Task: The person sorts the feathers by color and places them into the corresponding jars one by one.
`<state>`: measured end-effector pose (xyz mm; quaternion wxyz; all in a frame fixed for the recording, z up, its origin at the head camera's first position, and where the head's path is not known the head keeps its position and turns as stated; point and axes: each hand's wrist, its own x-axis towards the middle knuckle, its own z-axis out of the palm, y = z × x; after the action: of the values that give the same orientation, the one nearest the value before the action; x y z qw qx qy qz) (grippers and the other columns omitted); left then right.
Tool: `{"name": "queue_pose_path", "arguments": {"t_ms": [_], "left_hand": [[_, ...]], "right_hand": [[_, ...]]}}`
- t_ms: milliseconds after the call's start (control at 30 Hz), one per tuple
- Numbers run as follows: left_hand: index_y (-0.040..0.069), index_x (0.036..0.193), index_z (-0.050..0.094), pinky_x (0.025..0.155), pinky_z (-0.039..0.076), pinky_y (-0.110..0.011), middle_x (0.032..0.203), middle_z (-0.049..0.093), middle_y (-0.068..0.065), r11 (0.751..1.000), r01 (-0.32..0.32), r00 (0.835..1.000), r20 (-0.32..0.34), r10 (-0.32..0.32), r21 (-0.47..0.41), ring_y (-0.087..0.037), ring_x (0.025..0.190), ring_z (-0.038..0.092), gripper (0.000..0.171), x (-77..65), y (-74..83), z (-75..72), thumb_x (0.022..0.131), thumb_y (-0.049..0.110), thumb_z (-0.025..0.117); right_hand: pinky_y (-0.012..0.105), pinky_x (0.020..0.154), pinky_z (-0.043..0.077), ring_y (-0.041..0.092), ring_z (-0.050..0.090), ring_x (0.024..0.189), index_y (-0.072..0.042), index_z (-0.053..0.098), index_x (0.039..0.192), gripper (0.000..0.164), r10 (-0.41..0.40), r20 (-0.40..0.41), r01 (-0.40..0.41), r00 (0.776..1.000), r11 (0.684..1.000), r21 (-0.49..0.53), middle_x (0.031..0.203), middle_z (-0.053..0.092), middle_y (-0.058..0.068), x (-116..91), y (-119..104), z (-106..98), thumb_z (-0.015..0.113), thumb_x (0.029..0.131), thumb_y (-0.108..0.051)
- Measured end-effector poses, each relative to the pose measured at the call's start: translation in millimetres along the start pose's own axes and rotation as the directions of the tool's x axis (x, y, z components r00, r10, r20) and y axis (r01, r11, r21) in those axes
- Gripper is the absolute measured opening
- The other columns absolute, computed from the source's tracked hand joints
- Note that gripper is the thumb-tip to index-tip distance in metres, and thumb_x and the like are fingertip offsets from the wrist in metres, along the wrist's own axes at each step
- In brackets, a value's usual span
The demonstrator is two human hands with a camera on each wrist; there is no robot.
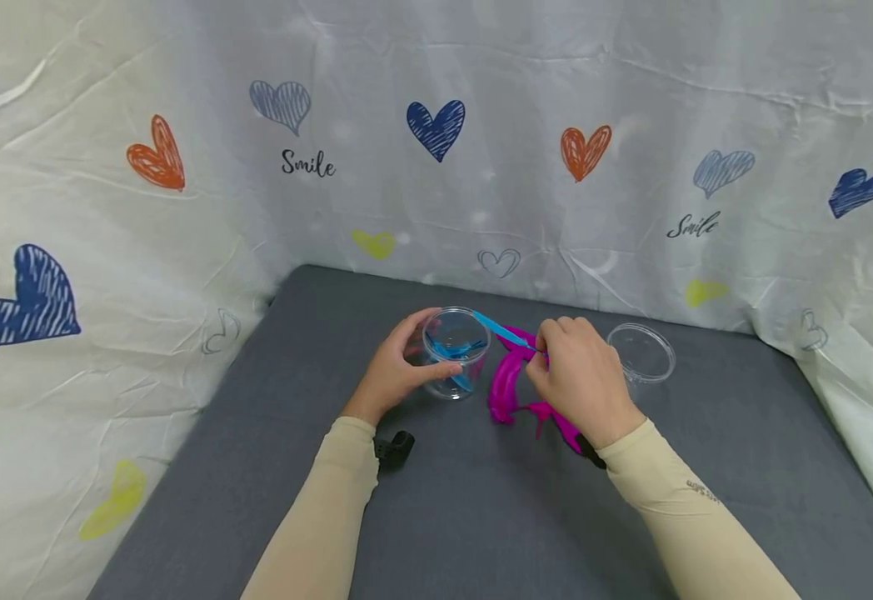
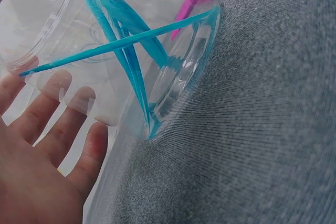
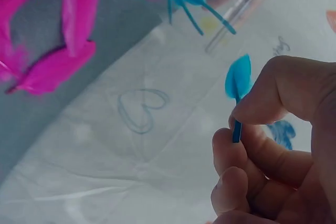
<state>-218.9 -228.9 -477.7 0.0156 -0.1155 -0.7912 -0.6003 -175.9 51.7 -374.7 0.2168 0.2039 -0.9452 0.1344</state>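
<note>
On the left, my left hand [image 1: 399, 367] holds a clear plastic jar [image 1: 474, 371], thumb on its near side and fingers round the far side. Several blue feathers [image 2: 123, 40] lean crosswise inside the jar. My right hand [image 1: 582, 375] pinches the quill of another blue feather [image 1: 500, 329] between thumb and forefinger; its tip reaches to the jar's rim. In the right wrist view the same feather [image 3: 239, 80] points up out of the pinch. Magenta feathers [image 1: 506, 387] lie on the table between jar and right hand, partly covered by that hand.
A round clear lid [image 1: 670, 354] lies on the grey table [image 1: 481, 517] beyond the right hand. Behind the table hangs a white curtain [image 1: 511, 50] printed with hearts. A black wrist camera [image 1: 397, 450] sits by the left sleeve.
</note>
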Motion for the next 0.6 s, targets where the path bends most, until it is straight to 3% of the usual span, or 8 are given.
{"name": "queue_pose_path", "arguments": {"t_ms": [167,400,600], "left_hand": [[0.047,0.156,0.048,0.125,0.045,-0.052,0.158,0.057,0.006,1.0,0.009,1.0,-0.003,-0.009,0.006,-0.017,0.147,0.052,0.089,-0.2,0.2,-0.9,0.081,0.049,0.096],[0.047,0.156,0.049,0.124,0.046,-0.052,0.155,0.057,0.011,1.0,0.02,1.0,-0.008,-0.019,0.017,-0.017,0.144,0.054,0.089,-0.7,0.3,-1.3,0.08,0.051,0.096],[0.053,0.153,0.048,0.123,0.048,-0.051,0.153,0.057,0.012,0.999,0.04,0.999,-0.01,-0.039,0.018,-0.017,0.141,0.055,0.088,-0.3,0.1,-0.2,0.079,0.054,0.095]], "right_hand": [[0.033,0.048,0.044,0.024,0.052,0.075,-0.009,0.061,0.08,0.011,-0.088,0.02,0.089,0.996,0.996,-0.025,0.075,0.054,0.002,15.9,-8.0,-3.1,0.06,0.081,0.001],[0.028,0.049,0.039,0.022,0.046,0.072,-0.012,0.053,0.073,0.019,-0.185,0.085,0.191,0.979,0.98,-0.06,0.073,0.047,0.002,33.1,-15.0,-2.6,0.062,0.084,0.002],[0.034,0.057,0.054,0.024,0.055,0.079,-0.008,0.065,0.083,0.009,-0.211,0.134,0.223,0.968,0.972,-0.078,0.081,0.058,0.005,44.4,-24.1,-2.0,0.068,0.087,0.0]]}}
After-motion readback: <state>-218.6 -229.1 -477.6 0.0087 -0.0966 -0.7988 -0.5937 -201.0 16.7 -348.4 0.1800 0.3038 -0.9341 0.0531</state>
